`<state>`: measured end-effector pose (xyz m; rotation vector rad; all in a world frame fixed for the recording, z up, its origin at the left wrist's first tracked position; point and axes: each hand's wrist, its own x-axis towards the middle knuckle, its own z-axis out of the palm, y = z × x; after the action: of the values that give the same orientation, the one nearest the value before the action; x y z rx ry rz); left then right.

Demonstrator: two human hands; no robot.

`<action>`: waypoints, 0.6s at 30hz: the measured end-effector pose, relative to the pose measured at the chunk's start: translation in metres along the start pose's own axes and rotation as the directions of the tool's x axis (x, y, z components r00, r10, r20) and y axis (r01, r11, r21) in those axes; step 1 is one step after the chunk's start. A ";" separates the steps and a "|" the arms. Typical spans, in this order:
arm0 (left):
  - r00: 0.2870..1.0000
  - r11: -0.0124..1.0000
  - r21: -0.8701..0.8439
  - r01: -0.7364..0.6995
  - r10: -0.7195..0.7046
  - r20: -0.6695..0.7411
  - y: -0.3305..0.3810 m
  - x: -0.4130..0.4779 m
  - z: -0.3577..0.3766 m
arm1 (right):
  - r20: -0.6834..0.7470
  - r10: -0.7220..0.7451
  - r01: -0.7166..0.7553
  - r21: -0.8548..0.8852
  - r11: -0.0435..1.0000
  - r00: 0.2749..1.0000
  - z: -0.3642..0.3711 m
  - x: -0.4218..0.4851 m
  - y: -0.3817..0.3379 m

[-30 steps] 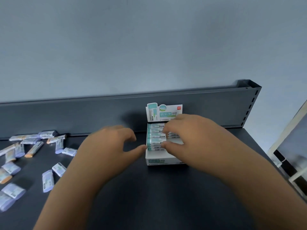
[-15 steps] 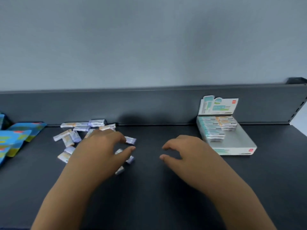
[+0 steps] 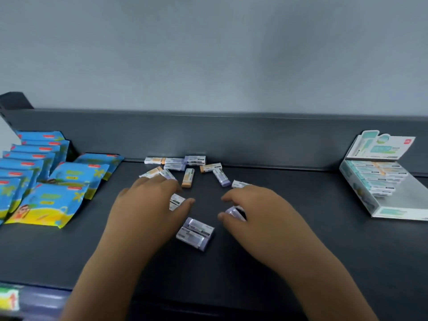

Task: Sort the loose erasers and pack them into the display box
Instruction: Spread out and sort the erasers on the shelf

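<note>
Dark shelf (image 3: 301, 251) under a grey wall. Loose erasers (image 3: 187, 177) scattered near the back lip, a pair of erasers (image 3: 195, 234) side by side up front. Left hand (image 3: 148, 205) palm-down, fingers slack and apart over a white-wrapped eraser (image 3: 176, 201). Right hand (image 3: 259, 212) pinching a purple eraser (image 3: 232, 211), thumb and fingers curled round it. Display box (image 3: 407, 193) far right, part filled. Blue packets (image 3: 58, 181) far left.
</note>
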<state>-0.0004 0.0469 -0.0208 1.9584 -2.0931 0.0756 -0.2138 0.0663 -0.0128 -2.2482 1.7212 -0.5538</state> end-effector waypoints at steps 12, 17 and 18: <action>0.989 0.977 -0.174 0.122 -0.136 -0.066 -0.042 0.012 0.002 | 0.026 -0.067 0.069 -0.068 0.995 0.997 -0.008 0.041 -0.021; 0.987 0.970 -0.188 0.151 -0.157 -0.020 -0.071 0.035 0.001 | 0.036 -0.031 0.033 -0.063 0.997 0.999 0.002 0.078 -0.040; 0.986 0.972 -0.171 0.163 -0.165 0.004 -0.077 0.042 0.002 | 0.037 -0.015 0.018 -0.073 0.997 0.999 0.009 0.086 -0.044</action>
<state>0.0735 -0.0006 -0.0241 2.0126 -1.8555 -0.1224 -0.1518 -0.0053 0.0106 -2.3098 1.7339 -0.4568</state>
